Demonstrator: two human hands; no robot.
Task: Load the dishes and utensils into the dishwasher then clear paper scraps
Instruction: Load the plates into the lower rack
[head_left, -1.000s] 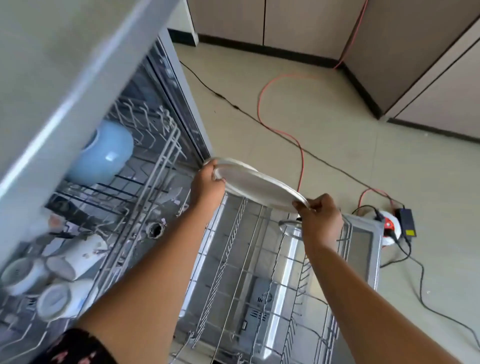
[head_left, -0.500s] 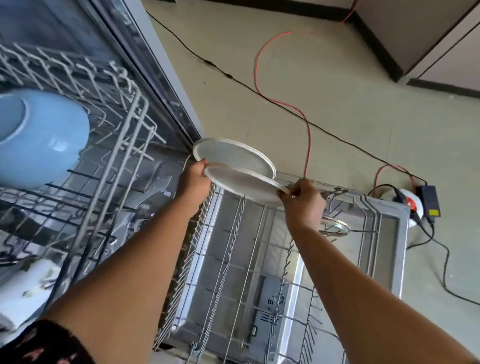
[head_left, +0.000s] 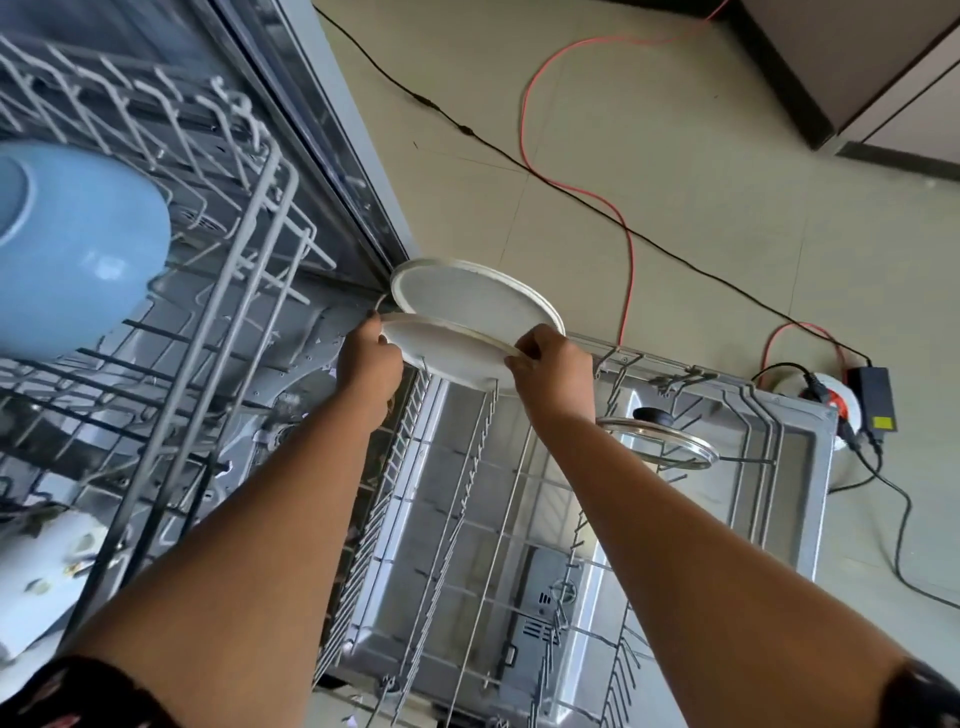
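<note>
Now | left grip (head_left: 369, 358), right grip (head_left: 551, 371) each pinching near plate (head_left: 447, 351) rim, opposite edges | likely stiff, light, breakable, slick | rack (head_left: 761, 415) just below grips

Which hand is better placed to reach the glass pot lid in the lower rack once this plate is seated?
Probably the right hand: it grips the round white plate by its rim beside the black-knobbed glass pot lid, while the left hand holds the opposite rim, farther away.
</note>
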